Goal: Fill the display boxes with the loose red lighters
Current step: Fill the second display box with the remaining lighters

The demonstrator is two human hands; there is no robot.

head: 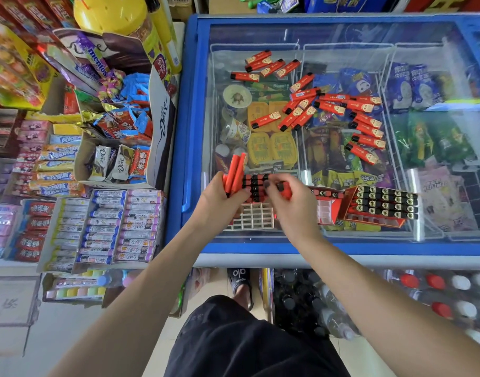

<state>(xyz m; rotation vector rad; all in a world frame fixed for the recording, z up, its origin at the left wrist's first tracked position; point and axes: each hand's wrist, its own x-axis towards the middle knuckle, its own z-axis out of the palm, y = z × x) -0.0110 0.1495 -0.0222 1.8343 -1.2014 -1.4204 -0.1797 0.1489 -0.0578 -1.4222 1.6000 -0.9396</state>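
A blue-framed chest freezer with a sliding glass lid (pixel 342 248) fills the right of the frame, with loose red plastic lighters (pixel 364 119) scattered on the glass at upper centre. Shelves of sweets (pixel 70 186) crowd the left. At lower centre, the left hand (pixel 219 202) grips a bunch of red lighters (pixel 234 172); the right hand (pixel 290 205) pinches one over a white-gridded display box (pixel 254 220), mostly hidden beneath both hands. A fuller red cardboard display box (pixel 380 205) sits just right.

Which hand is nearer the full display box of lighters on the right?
Right. The right hand works at the half-filled box just left of the full display box; the left hand, gripping a bundle of red lighters, is farther left.
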